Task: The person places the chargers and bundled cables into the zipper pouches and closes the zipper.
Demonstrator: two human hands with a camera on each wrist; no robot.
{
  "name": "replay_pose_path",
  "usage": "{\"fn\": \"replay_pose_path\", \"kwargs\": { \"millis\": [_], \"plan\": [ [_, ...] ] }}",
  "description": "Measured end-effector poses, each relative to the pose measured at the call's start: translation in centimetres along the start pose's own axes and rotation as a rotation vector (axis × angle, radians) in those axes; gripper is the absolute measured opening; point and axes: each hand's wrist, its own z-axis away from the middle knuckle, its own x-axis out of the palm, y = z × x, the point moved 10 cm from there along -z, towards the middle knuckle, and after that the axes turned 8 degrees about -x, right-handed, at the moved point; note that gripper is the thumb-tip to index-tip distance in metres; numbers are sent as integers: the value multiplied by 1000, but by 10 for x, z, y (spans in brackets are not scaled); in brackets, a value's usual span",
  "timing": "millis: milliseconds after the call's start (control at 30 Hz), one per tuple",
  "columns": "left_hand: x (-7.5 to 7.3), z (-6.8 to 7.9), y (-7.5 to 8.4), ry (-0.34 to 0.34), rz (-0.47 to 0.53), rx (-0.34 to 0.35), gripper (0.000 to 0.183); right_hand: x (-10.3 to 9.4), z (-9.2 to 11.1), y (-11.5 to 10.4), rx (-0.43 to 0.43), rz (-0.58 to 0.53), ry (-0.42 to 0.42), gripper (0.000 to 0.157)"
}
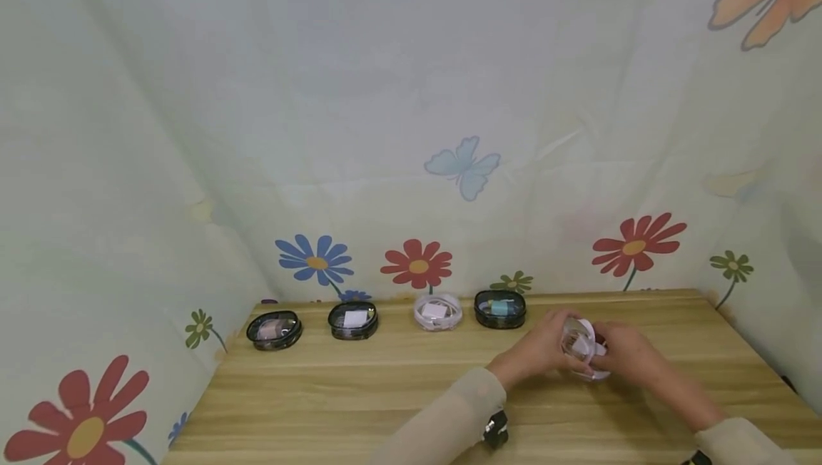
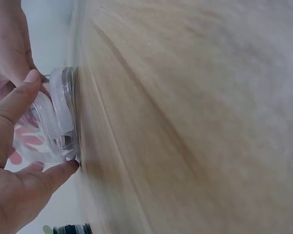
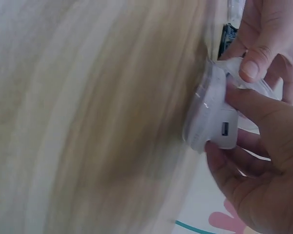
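Observation:
A small clear pouch with white trim (image 1: 589, 374) stands unzipped on the table, its lid (image 1: 576, 336) raised. My left hand (image 1: 544, 345) grips it from the left; in the left wrist view the thumb and a finger (image 2: 63, 171) span the lid and lower edge. From the right, my right hand (image 1: 626, 354) pinches a white USB charger plug (image 3: 228, 128) at the pouch's opening, its port showing in the right wrist view. Whether the plug is fully inside cannot be made out. Fingers hide part of the pouch.
Along the table's back stand a dark-trimmed pouch with a pinkish item (image 1: 275, 329), another with a white plug (image 1: 353, 320), a white-trimmed pouch (image 1: 437, 312), and a dark-trimmed one with a teal plug (image 1: 500, 309). A flower-printed cloth (image 1: 359, 130) hangs behind the wooden table (image 1: 359, 401).

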Motion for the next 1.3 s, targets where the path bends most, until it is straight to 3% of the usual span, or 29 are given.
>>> {"fn": "replay_pose_path", "kwargs": {
  "millis": [333, 533, 867, 1167, 1300],
  "plan": [
    [-2, 3, 2, 0, -24, 4, 88, 4, 1, 1, -27, -60, 14, 34],
    [1, 1, 1, -3, -27, -10, 88, 0, 6, 7, -56, -191, -9, 27],
    [6, -1, 6, -21, -104, 10, 88, -1, 11, 13, -58, -236, 9, 21],
    [15, -9, 8, -37, -172, -15, 89, -4, 19, 27, 13, -410, -25, 46],
    [16, -9, 9, -46, -186, -32, 90, -10, 26, 31, 23, -356, 14, 41]
  ]
}}
